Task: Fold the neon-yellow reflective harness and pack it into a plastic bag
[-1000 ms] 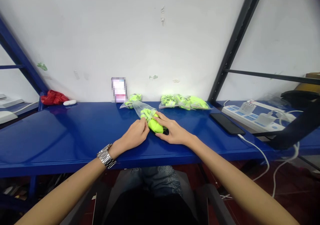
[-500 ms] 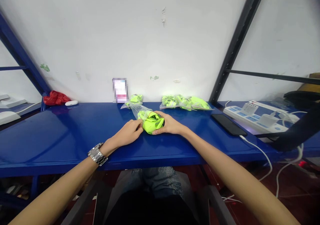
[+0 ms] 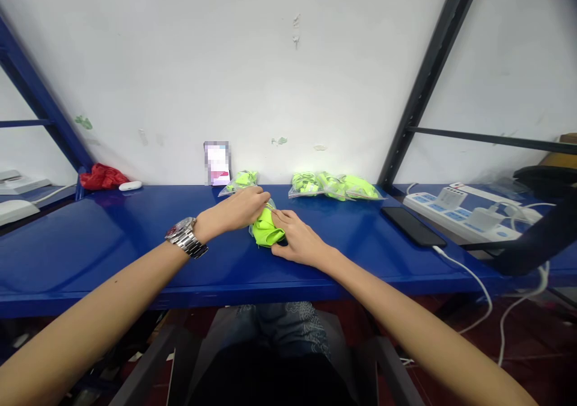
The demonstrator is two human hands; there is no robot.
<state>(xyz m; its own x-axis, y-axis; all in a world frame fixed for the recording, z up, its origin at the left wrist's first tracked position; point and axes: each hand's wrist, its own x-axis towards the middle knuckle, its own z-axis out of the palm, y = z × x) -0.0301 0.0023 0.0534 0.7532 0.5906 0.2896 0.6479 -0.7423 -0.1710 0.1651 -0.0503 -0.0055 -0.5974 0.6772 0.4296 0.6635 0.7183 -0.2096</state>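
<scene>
A bundle of folded neon-yellow fabric [image 3: 267, 229], partly inside a clear plastic bag, rests on the blue table between my hands. My left hand [image 3: 241, 206], with a metal watch on its wrist, is closed at the far left edge of the bundle, over the bag's mouth; its fingertips are mostly hidden. My right hand [image 3: 297, 238] grips the bundle from the right, thumb at the near side and fingers on top. Behind my left hand lies a bagged neon-yellow bundle [image 3: 243, 179] against the wall.
Several bagged neon-yellow bundles [image 3: 333, 185] lie along the wall. A phone with a lit screen [image 3: 217, 163] leans there. A black phone [image 3: 412, 226] on a white cable and a power strip [image 3: 460, 214] are at right. Red fabric [image 3: 103, 176] and a white case [image 3: 130, 185] sit at left.
My left hand has moved up and over the far side of the bundle, covering the bag's open end. The bundle has turned and shifted slightly nearer, and my right hand's fingers now lie on top.
</scene>
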